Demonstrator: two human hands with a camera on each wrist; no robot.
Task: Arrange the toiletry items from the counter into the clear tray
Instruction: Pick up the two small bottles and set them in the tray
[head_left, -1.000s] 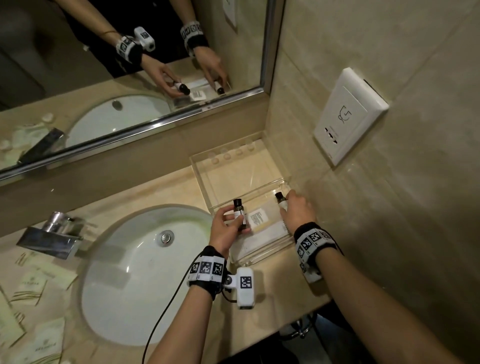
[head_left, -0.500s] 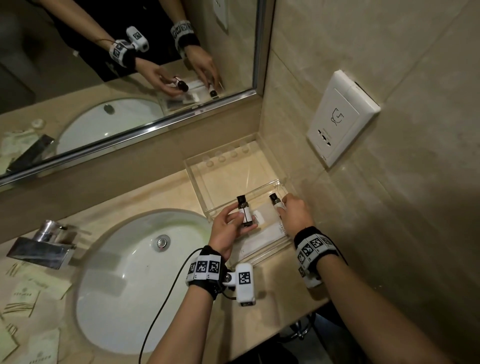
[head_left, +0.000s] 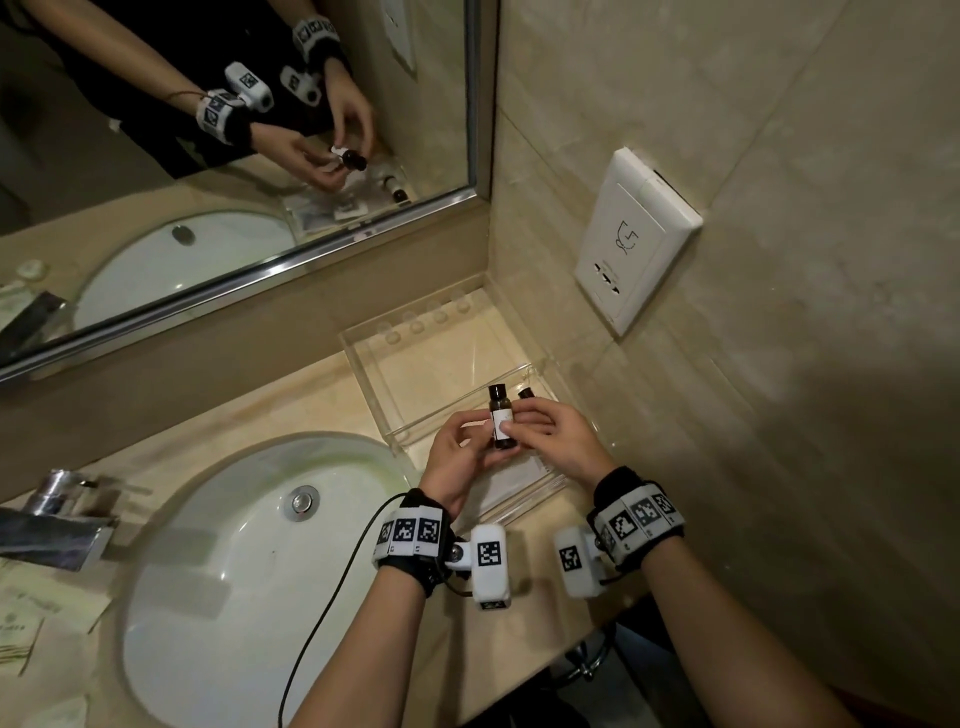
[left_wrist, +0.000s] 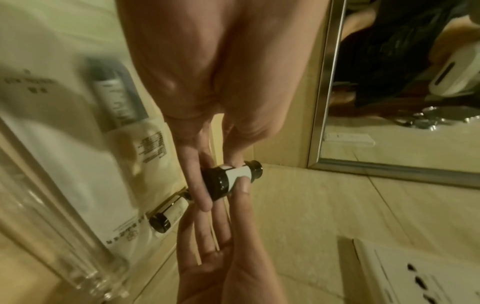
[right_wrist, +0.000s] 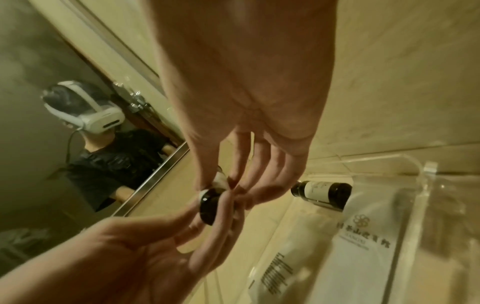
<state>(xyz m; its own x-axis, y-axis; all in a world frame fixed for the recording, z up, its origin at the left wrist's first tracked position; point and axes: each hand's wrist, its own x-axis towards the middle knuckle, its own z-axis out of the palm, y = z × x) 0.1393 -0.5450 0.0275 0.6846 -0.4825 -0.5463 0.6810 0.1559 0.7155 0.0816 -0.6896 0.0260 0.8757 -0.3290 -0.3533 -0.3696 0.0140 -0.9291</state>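
Observation:
Both hands hold one small dark bottle (head_left: 501, 418) with a white label, upright above the clear tray (head_left: 415, 358) in the counter's right corner. My left hand (head_left: 467, 441) grips its lower body, and my right hand (head_left: 530, 428) pinches its label from the right. In the left wrist view the bottle (left_wrist: 228, 179) sits between fingers and thumbs. Its base (right_wrist: 209, 205) shows in the right wrist view. A second dark bottle (head_left: 525, 393) lies in the tray by the right wall, also seen as bottle (right_wrist: 322, 192). White sachets (right_wrist: 350, 246) lie flat in the tray's near half.
A white sink basin (head_left: 234, 545) lies left of the tray, with a chrome faucet (head_left: 57, 519) at its far left. Several paper sachets (head_left: 31, 623) lie on the left counter. A mirror (head_left: 234, 156) stands behind, and a wall socket (head_left: 634, 239) sits on the right wall.
My right hand has left the second bottle lying in the tray and come left onto the bottle in my left hand. My left hand has carried that bottle right, over the tray.

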